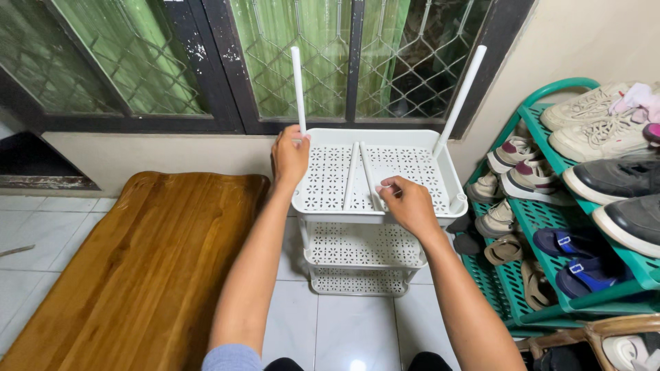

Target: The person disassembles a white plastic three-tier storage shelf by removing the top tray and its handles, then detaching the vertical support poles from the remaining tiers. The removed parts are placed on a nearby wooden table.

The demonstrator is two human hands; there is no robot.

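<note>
Two bare hands worked at a white plastic rack [364, 227] of three perforated trays stacked one above another, standing on the tiled floor [344, 330] below a dark-framed window [206, 69] with diamond mesh. The left hand [290, 156] sat at the far left corner of the top tray [395, 165], its fingers closed around the foot of an upright white pole [298, 86] set in that corner. A second white pole [459, 99] rose from the far right corner, leaning outward to the right.

The right hand [409, 203] rested on the near part of the top tray, its fingers [386, 187] pinched on the near end of one of two loose white poles [361, 175] lying side by side across the perforated surface, running from front to back.

Just left of the rack a wooden board [151, 261] with rounded corners lay flat on the floor. To the right, close beside the rack, stood a green shoe rack [543, 223] holding sneakers [591, 124], sandals and dark shoes on its sloped shelves. A cream wall [584, 41] backed the shoe rack.
</note>
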